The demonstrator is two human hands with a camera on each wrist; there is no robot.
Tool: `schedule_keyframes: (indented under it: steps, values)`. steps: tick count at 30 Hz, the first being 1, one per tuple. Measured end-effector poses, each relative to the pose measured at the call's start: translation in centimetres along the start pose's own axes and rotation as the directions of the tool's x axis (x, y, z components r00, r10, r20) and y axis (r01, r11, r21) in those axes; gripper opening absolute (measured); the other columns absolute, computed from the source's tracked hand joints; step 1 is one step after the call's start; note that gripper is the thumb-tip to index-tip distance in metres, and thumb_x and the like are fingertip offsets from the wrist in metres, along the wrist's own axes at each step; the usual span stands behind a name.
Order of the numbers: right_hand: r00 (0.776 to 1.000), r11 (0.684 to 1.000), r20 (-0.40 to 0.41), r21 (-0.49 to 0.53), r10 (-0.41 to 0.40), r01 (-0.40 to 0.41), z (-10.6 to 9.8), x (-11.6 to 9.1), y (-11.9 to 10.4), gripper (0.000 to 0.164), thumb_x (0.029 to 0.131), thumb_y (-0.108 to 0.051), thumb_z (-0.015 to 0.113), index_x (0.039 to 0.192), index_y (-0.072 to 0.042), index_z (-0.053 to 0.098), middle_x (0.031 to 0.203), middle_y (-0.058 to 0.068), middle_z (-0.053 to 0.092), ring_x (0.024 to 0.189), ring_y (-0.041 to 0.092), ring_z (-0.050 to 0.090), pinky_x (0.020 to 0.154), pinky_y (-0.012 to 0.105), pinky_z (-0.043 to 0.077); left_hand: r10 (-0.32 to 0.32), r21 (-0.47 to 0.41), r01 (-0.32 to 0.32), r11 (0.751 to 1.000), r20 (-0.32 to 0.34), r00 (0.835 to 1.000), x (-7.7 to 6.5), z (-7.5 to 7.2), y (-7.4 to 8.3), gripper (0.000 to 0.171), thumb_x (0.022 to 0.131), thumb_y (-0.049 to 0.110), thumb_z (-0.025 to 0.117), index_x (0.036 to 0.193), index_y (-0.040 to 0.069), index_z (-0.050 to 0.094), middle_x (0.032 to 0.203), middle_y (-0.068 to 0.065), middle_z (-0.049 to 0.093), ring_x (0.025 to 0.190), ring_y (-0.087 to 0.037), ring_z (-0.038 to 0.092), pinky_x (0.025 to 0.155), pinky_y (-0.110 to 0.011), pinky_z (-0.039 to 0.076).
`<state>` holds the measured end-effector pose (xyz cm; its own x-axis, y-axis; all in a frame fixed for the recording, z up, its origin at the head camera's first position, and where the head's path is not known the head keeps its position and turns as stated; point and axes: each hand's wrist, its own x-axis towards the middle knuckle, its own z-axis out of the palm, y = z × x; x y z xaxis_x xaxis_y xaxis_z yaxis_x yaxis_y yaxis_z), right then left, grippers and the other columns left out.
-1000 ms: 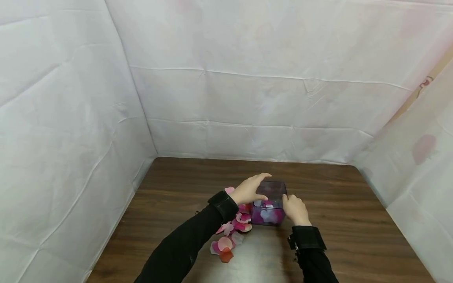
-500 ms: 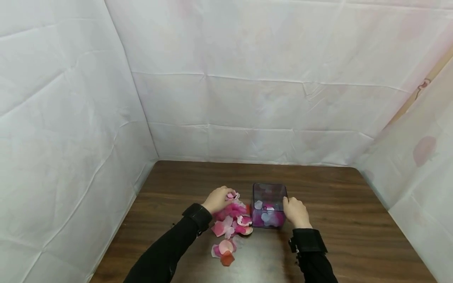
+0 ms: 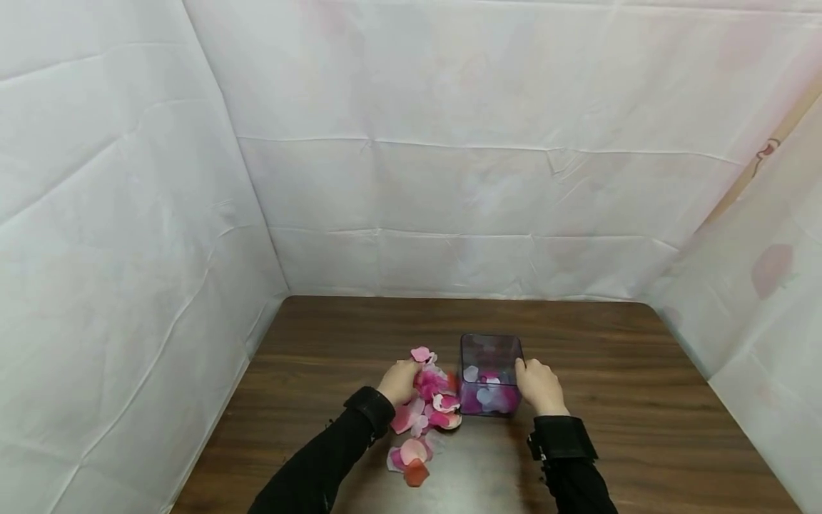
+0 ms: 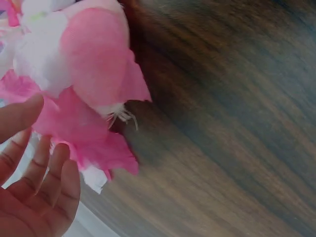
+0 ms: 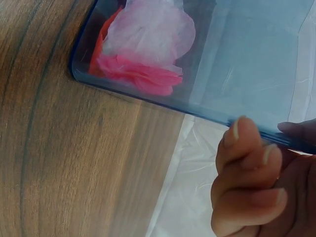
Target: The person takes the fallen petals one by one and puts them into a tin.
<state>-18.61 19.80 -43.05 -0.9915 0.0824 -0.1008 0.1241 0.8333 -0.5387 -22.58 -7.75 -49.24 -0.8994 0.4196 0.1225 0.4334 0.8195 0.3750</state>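
A loose pile of pink, white and red fabric flower petals (image 3: 434,387) lies on the brown wooden table, left of a clear purple-tinted plastic box (image 3: 481,350). My left hand (image 3: 398,382) is at the pile's left side. In the left wrist view its thumb and fingers (image 4: 59,165) are parted and gently bent, right at the pink petals (image 4: 94,54). The box has its top open, and petals (image 5: 148,44) lie at its bottom. My right hand (image 3: 541,387) pinches the right wall at the rim, thumb inside and bent fingers (image 5: 247,173) outside.
A smaller group of petals, with an orange-red one (image 3: 415,472) at its front, lies nearer to me. White cloth (image 3: 449,185) hangs behind the table (image 3: 629,400) and along both sides.
My left hand has drawn back from over the box, leftward to the petal pile, then slid slightly nearer to me along it. The right hand keeps its hold on the box.
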Motion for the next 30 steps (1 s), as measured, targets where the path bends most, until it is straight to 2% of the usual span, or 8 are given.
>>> schedule_keyframes:
  steps: [4, 7, 12, 16, 20, 24, 27, 30]
  values:
    - [1.000, 1.000, -0.001, -0.001, 0.002, -0.002, 0.1, 0.0, 0.0, 0.045, 0.100, -0.026, 0.029, 0.061, -0.008, 0.043, 0.059, 0.009, 0.050, 0.053, 0.021, 0.050, 0.056, 0.034, 0.039, -0.004, 0.009, 0.004, 1.000, -0.031, 1.000, -0.3, 0.2, -0.5, 0.027, 0.066, 0.008, 0.080, 0.062, 0.011, 0.053, 0.061, 0.005, 0.048, 0.062, -0.009, 0.046, 0.055, -0.023, 0.036]
    - [1.000, 1.000, 0.001, 0.002, 0.003, -0.003, 0.1, 0.0, 0.0, 0.045, 0.100, -0.026, 0.029, 0.061, -0.008, 0.043, 0.059, 0.009, 0.049, 0.053, 0.021, 0.050, 0.057, 0.034, 0.038, 0.002, -0.024, -0.002, 1.000, -0.008, 1.000, -0.3, -0.2, -0.9, 0.025, 0.069, 0.007, 0.077, 0.064, 0.011, 0.053, 0.061, 0.005, 0.047, 0.060, -0.009, 0.044, 0.054, -0.022, 0.035]
    - [1.000, 1.000, 0.008, 0.013, 0.008, -0.008, 0.2, -0.2, 0.1, 0.044, 0.100, -0.026, 0.029, 0.061, -0.009, 0.041, 0.057, 0.007, 0.047, 0.052, 0.020, 0.048, 0.054, 0.031, 0.036, 0.062, -0.117, -0.056, 0.992, 0.043, 0.997, 0.0, -1.8, -1.0, 0.020, 0.070, -0.001, 0.071, 0.066, 0.008, 0.054, 0.059, 0.005, 0.044, 0.056, -0.007, 0.039, 0.053, -0.020, 0.033]
    - [1.000, 1.000, 0.011, 0.010, 0.014, -0.014, 0.3, -0.3, 0.1, 0.044, 0.100, -0.026, 0.029, 0.061, -0.009, 0.040, 0.058, 0.007, 0.045, 0.052, 0.020, 0.048, 0.055, 0.031, 0.036, 0.090, -0.166, -0.078, 0.983, 0.068, 0.994, 0.4, -3.1, -0.4, 0.021, 0.073, -0.001, 0.072, 0.068, 0.010, 0.054, 0.061, 0.007, 0.045, 0.058, -0.005, 0.040, 0.054, -0.018, 0.034]
    - [1.000, 1.000, 0.003, 0.010, 0.012, -0.012, 0.3, -0.3, 0.2, 0.043, 0.100, -0.025, 0.029, 0.061, -0.010, 0.039, 0.059, 0.007, 0.044, 0.053, 0.020, 0.049, 0.054, 0.031, 0.036, 0.101, -0.186, -0.089, 0.978, 0.053, 0.993, 1.1, -4.9, 1.4, 0.020, 0.077, 0.000, 0.070, 0.071, 0.010, 0.054, 0.063, 0.006, 0.047, 0.059, -0.005, 0.041, 0.055, -0.018, 0.035]
    - [1.000, 1.000, 0.016, 0.024, 0.015, -0.016, 0.2, -0.3, 0.1, 0.042, 0.100, -0.025, 0.028, 0.063, -0.009, 0.038, 0.059, 0.005, 0.041, 0.052, 0.019, 0.045, 0.054, 0.030, 0.035, 0.135, -0.222, -0.126, 0.967, 0.021, 0.991, 2.3, -6.8, 4.0, 0.017, 0.081, 0.004, 0.069, 0.073, 0.010, 0.056, 0.064, 0.004, 0.055, 0.057, -0.003, 0.045, 0.053, -0.017, 0.037]
    - [1.000, 0.999, 0.026, 0.034, 0.015, -0.016, 0.1, -0.3, 0.0, 0.042, 0.101, -0.025, 0.027, 0.063, -0.010, 0.037, 0.057, 0.004, 0.036, 0.051, 0.018, 0.040, 0.053, 0.029, 0.033, 0.162, -0.273, -0.151, 0.950, 0.020, 0.987, 3.3, -7.7, 6.0, 0.016, 0.084, 0.005, 0.068, 0.074, 0.010, 0.056, 0.065, 0.002, 0.059, 0.056, -0.001, 0.050, 0.053, -0.015, 0.040]
    - [1.000, 0.999, 0.020, 0.032, -0.003, 0.002, 0.0, -0.3, -0.1, 0.042, 0.101, -0.024, 0.028, 0.062, -0.010, 0.036, 0.056, 0.002, 0.033, 0.050, 0.016, 0.037, 0.053, 0.029, 0.031, 0.193, -0.284, -0.179, 0.942, 0.019, 0.981, 4.2, -8.1, 7.7, 0.016, 0.085, 0.006, 0.068, 0.075, 0.010, 0.056, 0.066, 0.001, 0.060, 0.057, 0.000, 0.054, 0.053, -0.014, 0.042]
